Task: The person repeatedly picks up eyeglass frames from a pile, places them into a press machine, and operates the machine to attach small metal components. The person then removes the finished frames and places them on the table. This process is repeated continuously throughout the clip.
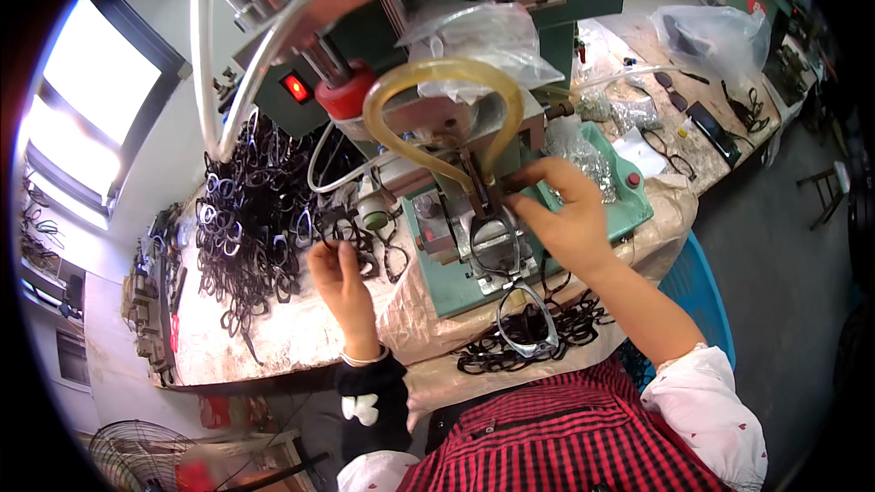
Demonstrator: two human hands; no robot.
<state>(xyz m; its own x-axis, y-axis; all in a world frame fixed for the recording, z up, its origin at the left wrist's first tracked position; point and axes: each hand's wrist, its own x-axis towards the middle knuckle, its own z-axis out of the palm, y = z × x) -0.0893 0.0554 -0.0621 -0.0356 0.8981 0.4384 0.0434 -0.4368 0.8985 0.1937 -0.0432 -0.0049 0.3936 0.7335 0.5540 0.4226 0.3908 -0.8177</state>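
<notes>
My right hand (570,223) is at the bench machine, its thumb and fingertips pinched together beside the metal tool head (483,191). What lies between those fingertips is hidden. Just below, an eyeglass frame (527,348) runs down from the metal fixture (492,260), its lower grey rim hanging toward me. My left hand (344,296) is raised over the bench with fingers curled, close to loose dark eyeglass frames (396,264). Whether it grips one of them I cannot make out.
A big heap of dark frames (260,210) covers the left bench. More frames (574,319) lie at the front edge, near a blue basket (702,301). A yellowish hose (447,68) loops above the fixture. Plastic bags (715,36) and glasses rest on the right bench.
</notes>
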